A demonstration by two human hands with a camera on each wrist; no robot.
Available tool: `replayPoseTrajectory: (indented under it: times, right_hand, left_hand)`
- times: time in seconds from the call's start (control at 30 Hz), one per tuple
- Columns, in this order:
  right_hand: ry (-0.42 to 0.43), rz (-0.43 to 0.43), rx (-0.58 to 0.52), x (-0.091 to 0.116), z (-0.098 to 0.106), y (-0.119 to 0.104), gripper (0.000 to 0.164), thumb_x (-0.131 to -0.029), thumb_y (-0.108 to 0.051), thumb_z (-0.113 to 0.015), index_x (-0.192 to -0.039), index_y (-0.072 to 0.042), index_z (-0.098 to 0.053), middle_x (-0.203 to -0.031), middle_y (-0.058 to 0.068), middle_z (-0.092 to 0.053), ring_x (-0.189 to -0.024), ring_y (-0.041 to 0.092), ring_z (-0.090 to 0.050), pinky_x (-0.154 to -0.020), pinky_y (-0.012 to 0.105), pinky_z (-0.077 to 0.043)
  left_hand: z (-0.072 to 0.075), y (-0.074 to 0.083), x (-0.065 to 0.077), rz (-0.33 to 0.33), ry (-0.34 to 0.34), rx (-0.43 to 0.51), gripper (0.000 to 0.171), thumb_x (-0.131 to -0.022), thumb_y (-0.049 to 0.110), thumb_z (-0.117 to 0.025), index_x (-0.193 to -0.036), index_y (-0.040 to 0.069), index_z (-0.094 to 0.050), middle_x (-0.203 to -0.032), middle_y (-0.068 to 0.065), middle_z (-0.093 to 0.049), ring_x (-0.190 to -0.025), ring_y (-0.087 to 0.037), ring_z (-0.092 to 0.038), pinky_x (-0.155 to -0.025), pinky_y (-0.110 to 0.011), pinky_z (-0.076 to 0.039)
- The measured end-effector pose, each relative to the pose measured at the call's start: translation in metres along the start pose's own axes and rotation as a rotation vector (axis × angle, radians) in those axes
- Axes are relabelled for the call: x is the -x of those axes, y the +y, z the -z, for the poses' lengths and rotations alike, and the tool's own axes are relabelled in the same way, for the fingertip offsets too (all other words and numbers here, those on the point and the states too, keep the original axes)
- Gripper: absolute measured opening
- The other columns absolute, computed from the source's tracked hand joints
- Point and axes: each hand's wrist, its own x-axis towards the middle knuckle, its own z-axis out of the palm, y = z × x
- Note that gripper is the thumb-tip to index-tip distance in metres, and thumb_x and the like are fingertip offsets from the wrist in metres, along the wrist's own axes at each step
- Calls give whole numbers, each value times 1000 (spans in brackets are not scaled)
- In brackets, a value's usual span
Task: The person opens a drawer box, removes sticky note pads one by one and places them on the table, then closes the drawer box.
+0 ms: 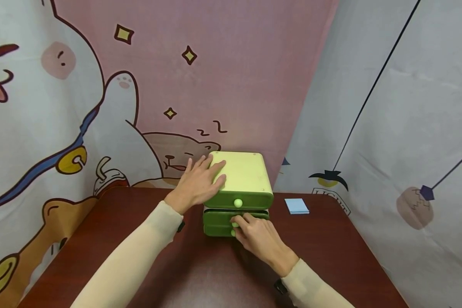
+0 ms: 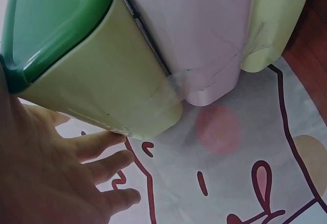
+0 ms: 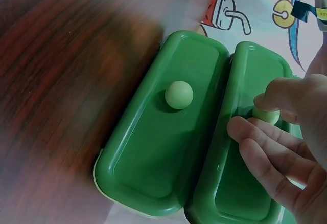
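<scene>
A small three-tier drawer box (image 1: 246,173) with a pale yellow top and green fronts stands on the table. My left hand (image 1: 198,182) lies on the left part of its top, fingers spread; the left wrist view has those fingers (image 2: 110,165) straight beside the yellow top tier (image 2: 117,86). With thumb and fingers, my right hand (image 1: 259,239) pinches the round light-green knob (image 3: 266,116) of the middle drawer (image 3: 240,183). A dark gap shows above that drawer's front. Below it, the bottom drawer (image 3: 153,157) has its own knob (image 3: 179,95) untouched.
A light blue pad of paper notes (image 1: 297,206) lies right of the drawer box on the dark red-brown table (image 1: 215,273). Behind the table hangs a cloth (image 1: 246,85) printed with cartoon animals. Clear tape (image 2: 173,88) crosses the tiers' side.
</scene>
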Motion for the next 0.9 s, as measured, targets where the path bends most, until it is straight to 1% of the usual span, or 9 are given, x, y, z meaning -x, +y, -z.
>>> replayPoseTrajectory:
  times: [0.2,0.4,0.6,0.73,0.9]
  right_hand:
    - [-6,1,11,2,3,-3,30,-94,-16,-99,-117,-18,-81,-91,-4,-75,-56,6,-60,-48,17,-41]
    - [-11,13,17,4,7,-6,31,-93,-17,-100,-117,-18,-81,-90,-5,-74,-55,5,-59,-48,15,-39]
    - [-21,20,19,6,9,-9,30,-94,-17,-99,-117,-19,-81,-88,-6,-73,-54,3,-56,-48,13,-34]
    - [-16,29,24,8,10,-10,30,-93,-18,-100,-117,-19,-81,-88,-6,-73,-54,2,-55,-48,13,-34]
    - [-2,42,27,10,11,-11,30,-92,-18,-101,-116,-19,-81,-87,-7,-72,-55,3,-56,-48,15,-37]
  left_hand:
    - [0,0,0,3,-8,-1,70,-120,62,-33,-183,33,-42,-195,-16,-28,-182,-45,-25,-147,-75,-9]
    - [-1,0,2,8,-10,9,68,-121,58,-35,-183,33,-41,-195,-15,-27,-183,-45,-23,-147,-75,-8]
    - [-1,1,3,12,-5,16,67,-121,57,-36,-183,34,-41,-195,-14,-27,-183,-45,-22,-147,-75,-7]
    - [-2,1,3,8,0,10,67,-121,57,-35,-183,34,-41,-195,-14,-27,-183,-46,-23,-147,-75,-7]
    - [-2,1,3,13,-8,2,67,-121,59,-34,-184,35,-40,-196,-14,-26,-183,-46,-22,-147,-75,-7]
